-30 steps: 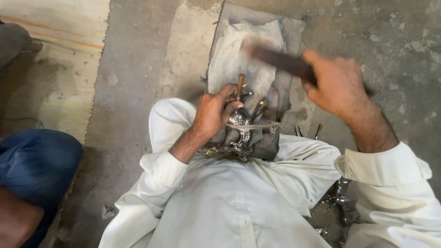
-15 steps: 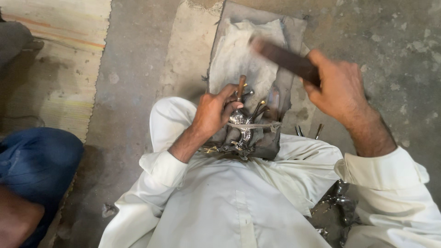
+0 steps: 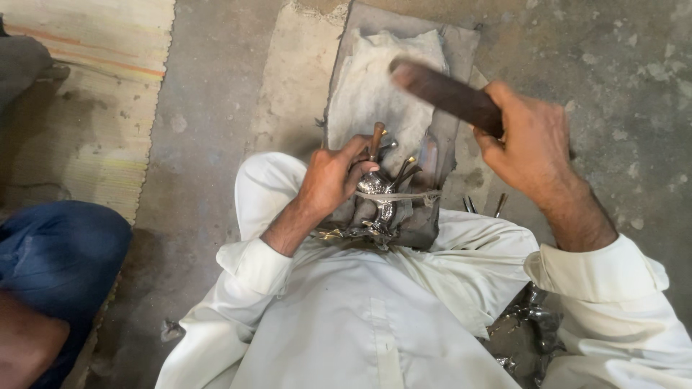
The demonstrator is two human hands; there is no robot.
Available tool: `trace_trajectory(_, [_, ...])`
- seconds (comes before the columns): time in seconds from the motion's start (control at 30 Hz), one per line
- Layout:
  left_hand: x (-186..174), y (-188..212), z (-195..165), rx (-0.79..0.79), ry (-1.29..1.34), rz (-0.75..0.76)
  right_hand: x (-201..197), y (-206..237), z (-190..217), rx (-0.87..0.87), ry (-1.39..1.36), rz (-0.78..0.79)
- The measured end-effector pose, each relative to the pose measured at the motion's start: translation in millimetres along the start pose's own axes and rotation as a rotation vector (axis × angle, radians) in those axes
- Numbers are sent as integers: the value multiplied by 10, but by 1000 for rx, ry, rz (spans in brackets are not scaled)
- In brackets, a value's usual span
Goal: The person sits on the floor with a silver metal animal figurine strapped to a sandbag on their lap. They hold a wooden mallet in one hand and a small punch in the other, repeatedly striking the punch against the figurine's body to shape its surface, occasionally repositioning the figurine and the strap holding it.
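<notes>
Right hand [image 3: 530, 140] fist-tight on dark bar [image 3: 447, 94], raised above shiny metal piece [image 3: 378, 198]. Left hand [image 3: 331, 180] pinches wooden-handled punch [image 3: 376, 140] on piece. Risk: off-line blow hits fingers [image 3: 357, 155]; punch skids.

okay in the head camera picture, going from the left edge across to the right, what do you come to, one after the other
Blue-clad knee of another person → striped woven mat → left hand → small wooden-handled tool it steadies on a shiny metal piece → dark wooden mallet → right hand gripping it → bare concrete floor.
</notes>
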State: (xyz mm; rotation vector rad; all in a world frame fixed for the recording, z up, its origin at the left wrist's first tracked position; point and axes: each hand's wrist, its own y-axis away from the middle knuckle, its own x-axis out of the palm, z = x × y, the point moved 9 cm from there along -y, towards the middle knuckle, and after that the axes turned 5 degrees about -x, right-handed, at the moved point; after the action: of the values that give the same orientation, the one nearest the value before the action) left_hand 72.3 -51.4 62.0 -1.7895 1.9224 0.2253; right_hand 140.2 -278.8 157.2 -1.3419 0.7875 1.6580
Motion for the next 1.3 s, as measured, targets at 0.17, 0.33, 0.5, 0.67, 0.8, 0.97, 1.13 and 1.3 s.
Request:
trace_trajectory(0.17, [6,21,6,-6,-36,4,-46,37,204,-213,167,-46])
trace_trajectory(0.33, [-17,45,-4,24,-28,-17,-29,63,108,-118,111,-30])
trace_trajectory(0.5, [-22,61,9,33,-28,-24,-65,104,124,-117,12,-87])
trace_trajectory(0.67, [-39,76,-19,56,-34,-32,-94,141,260,-234,212,-103])
trace_trajectory(0.8, [-76,99,-77,102,-33,-65,-117,143,142,-89,-44,-106])
trace_trajectory(0.97, [-54,104,-56,79,-23,-45,-149,186,263,-176,119,-125])
trace_trajectory(1.13, [-76,133,-74,99,10,-63,-157,218,363,-263,251,-127])
trace_trajectory(1.3, [-87,170,-111,150,29,-77,-224,247,228,-108,-81,-175])
